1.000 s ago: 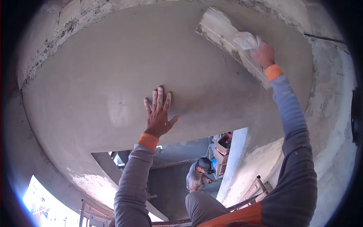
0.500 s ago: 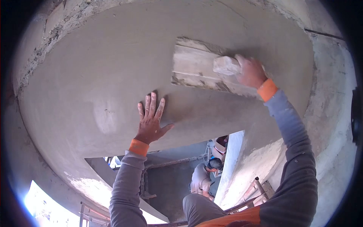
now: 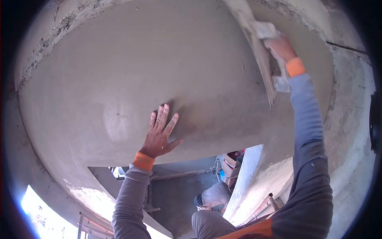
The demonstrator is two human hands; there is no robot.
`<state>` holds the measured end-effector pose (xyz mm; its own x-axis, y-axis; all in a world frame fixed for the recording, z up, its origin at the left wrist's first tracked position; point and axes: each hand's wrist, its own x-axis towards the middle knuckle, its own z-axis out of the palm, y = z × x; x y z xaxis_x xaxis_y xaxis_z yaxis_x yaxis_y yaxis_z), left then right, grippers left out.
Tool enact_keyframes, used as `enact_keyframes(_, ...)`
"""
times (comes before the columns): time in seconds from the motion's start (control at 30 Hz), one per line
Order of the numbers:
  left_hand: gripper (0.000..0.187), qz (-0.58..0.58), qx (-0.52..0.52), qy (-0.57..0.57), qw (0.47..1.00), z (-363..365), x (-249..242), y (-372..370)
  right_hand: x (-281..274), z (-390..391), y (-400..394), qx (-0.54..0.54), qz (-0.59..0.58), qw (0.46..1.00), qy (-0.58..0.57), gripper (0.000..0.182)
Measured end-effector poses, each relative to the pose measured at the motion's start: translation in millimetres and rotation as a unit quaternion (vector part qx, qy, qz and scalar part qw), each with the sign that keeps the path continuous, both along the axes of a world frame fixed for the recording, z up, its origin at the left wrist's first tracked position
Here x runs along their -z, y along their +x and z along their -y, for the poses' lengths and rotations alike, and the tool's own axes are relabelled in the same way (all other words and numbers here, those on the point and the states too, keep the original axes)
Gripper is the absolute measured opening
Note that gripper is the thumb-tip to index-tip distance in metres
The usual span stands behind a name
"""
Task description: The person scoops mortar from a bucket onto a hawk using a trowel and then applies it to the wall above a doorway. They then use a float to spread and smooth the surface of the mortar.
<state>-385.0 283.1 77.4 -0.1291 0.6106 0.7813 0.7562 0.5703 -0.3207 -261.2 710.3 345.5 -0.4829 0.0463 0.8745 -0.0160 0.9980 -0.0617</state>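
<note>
Grey, damp-looking plaster (image 3: 191,71) covers the broad surface in front of me. My left hand (image 3: 159,137) lies on its lower part with the fingers spread, and pale plaster marks the fingers. At the upper right, my right hand (image 3: 281,47) is wrapped round the handle of a long plastering float (image 3: 260,56). The float stands steeply, its blade tilted with the left edge along the plaster. Small dark crumbs and pits show in the plaster just left of the blade.
Below, through an opening, a person (image 3: 215,196) bends low over the floor, near cardboard boxes (image 3: 230,167). Rusty scaffold pipes (image 3: 272,201) stand at the lower right. Rough broken masonry (image 3: 43,49) borders the plaster at upper left. My knee (image 3: 211,225) shows at the bottom.
My right hand has carried the float up and to the right, turning it from nearly level to steep. My left hand stays spread on the plaster. The person below has bent lower.
</note>
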Motion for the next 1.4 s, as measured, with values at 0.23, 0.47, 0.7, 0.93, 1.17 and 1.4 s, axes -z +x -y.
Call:
enact_keyframes(0.23,0.093,0.007,0.043,0.063,0.997,-2.0,3.8,-3.9,37.2,110.8,-24.7,-0.125,-0.008,0.987,0.100,0.027)
enact_keyframes(0.47,0.097,0.029,0.006,0.026,0.999,-0.5,-2.0,2.9,50.1,37.2,23.2,-0.001,-0.070,0.995,0.075,0.034)
enact_keyframes(0.7,0.089,-0.024,-0.022,0.026,0.999,0.5,5.9,-7.2,-12.9,-46.2,8.3,0.053,-0.105,0.991,0.067,0.039)
enact_keyframes(0.93,0.084,-0.045,0.073,0.078,0.993,-1.3,10.2,-17.8,156.1,33.9,5.5,-0.156,0.036,0.985,0.069,0.033)
enact_keyframes(1.17,0.080,0.009,0.126,0.092,0.988,14.6,14.1,10.1,274.1,49.4,41.4,-0.120,0.183,0.975,0.037,0.032)
enact_keyframes(1.4,0.078,0.059,0.158,0.213,0.962,81.2,74.0,67.3,255.2,19.3,51.0,-0.105,0.034,0.994,-0.012,0.033)
